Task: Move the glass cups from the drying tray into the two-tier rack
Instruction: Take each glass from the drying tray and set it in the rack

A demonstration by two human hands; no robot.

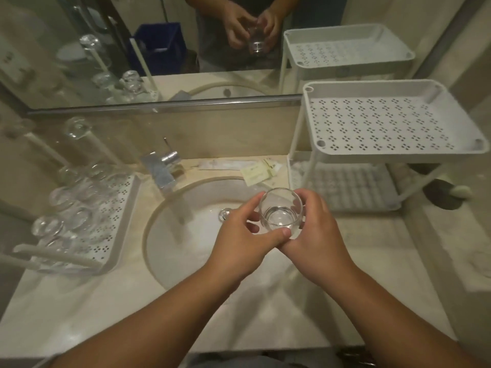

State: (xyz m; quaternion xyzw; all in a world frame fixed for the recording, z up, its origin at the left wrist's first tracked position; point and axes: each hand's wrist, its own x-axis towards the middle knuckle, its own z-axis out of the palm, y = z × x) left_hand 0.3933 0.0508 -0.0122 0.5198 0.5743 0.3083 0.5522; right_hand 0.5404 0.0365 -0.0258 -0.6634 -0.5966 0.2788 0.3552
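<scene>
A clear glass cup [280, 212] is upright above the sink, mouth up, held between both hands. My left hand [244, 245] curls round its left side with the thumb across the front. My right hand [317, 235] wraps its right side and back. The white perforated drying tray [117, 208] stands at the left on the counter, holding several upturned glass cups [71, 208]. At the right stands the white two-tier rack [393, 123]; its top shelf and its lower shelf [345, 187] hold no cups.
A round sink basin [186, 248] with a chrome tap [162, 166] lies under the hands. Paper sachets [255, 172] lie behind the basin. A mirror [159, 49] covers the wall behind. A dark round object [446, 195] sits beside the rack's foot.
</scene>
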